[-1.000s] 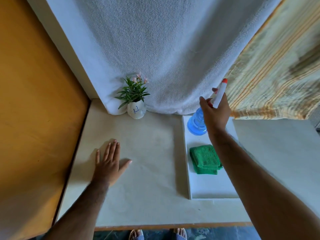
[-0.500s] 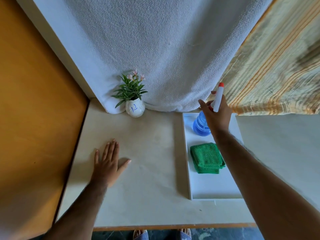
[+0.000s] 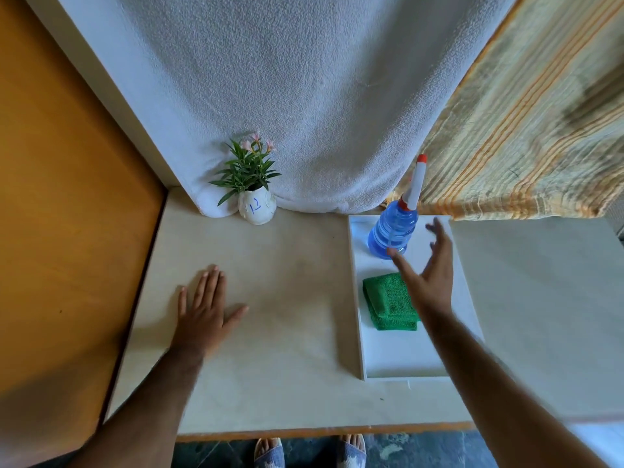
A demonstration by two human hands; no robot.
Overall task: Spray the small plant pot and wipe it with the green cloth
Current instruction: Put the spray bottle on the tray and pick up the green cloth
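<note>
The small white plant pot (image 3: 256, 208), with green leaves and pink flowers, stands at the back of the table against the white towel. A blue spray bottle (image 3: 393, 231) with a white and red nozzle stands upright at the far end of the white tray (image 3: 401, 359). The folded green cloth (image 3: 388, 304) lies in the tray's middle. My right hand (image 3: 430, 275) hovers over the tray between bottle and cloth, fingers spread, holding nothing and partly covering the cloth. My left hand (image 3: 206, 310) lies flat, palm down, on the table in front of the pot.
A white towel (image 3: 304, 96) hangs behind the table and a striped curtain (image 3: 526, 130) hangs at the right. An orange wooden panel (image 3: 67, 214) borders the table's left side. The table's front edge (image 3: 320, 432) runs above my sandalled feet.
My right hand set the spray bottle down on the tray and let go. It has drawn back toward me with the fingers apart. My left hand has stayed flat.
</note>
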